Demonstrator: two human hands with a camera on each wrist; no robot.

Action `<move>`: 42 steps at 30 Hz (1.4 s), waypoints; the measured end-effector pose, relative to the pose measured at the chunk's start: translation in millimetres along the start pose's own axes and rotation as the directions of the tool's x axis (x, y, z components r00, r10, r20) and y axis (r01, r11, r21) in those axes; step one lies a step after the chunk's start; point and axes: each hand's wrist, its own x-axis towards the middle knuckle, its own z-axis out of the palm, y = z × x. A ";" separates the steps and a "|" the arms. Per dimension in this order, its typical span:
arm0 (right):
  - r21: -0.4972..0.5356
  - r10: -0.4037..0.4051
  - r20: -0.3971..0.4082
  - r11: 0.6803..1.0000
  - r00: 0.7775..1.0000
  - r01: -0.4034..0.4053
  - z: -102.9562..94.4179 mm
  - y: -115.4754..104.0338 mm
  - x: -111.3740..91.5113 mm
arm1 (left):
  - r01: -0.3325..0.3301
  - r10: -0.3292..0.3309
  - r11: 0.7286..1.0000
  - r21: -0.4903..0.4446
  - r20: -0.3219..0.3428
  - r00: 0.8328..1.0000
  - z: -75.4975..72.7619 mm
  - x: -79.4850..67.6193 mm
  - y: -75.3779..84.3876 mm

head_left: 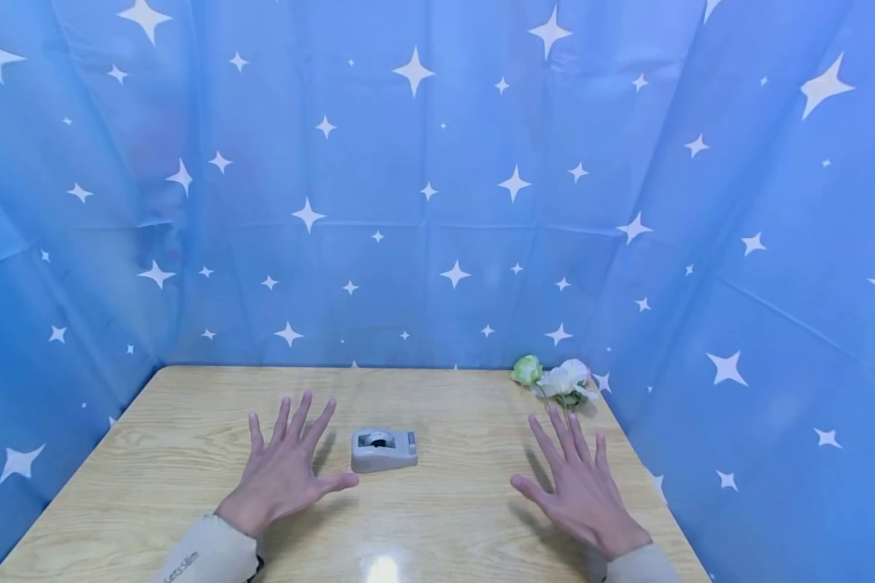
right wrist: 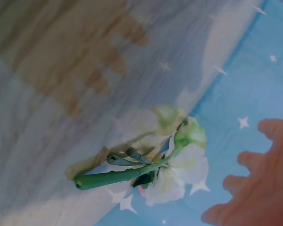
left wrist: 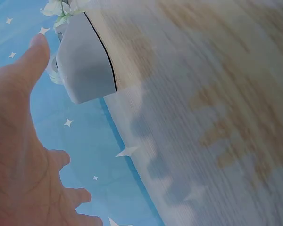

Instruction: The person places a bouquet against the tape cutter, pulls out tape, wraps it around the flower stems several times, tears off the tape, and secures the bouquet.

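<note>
A grey tape dispenser [head_left: 384,452] stands on the wooden table, just to the right of my left hand [head_left: 282,472]. That hand hovers palm down with its fingers spread and holds nothing; its thumb lies near the dispenser's front corner. In the left wrist view the dispenser [left wrist: 85,61] appears beyond the thumb. My right hand [head_left: 579,490] is likewise spread over the right part of the table, holding nothing. Beyond its fingertips lie artificial flowers [head_left: 564,379], white and pale green. The right wrist view shows their green stems [right wrist: 108,179] pointing towards the near side.
The light wood table [head_left: 437,518] reflects a bright spot of light near its front. Blue curtains [head_left: 379,162] with white stars hang along the back and both sides, close to the table's edges. The flowers sit at the far right corner.
</note>
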 end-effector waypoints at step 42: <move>0.074 0.298 0.145 0.948 0.943 -0.311 -3.5 48.6 41.3 | -0.037 0.038 0.999 -0.013 0.065 0.997 9.2 5.2 27.1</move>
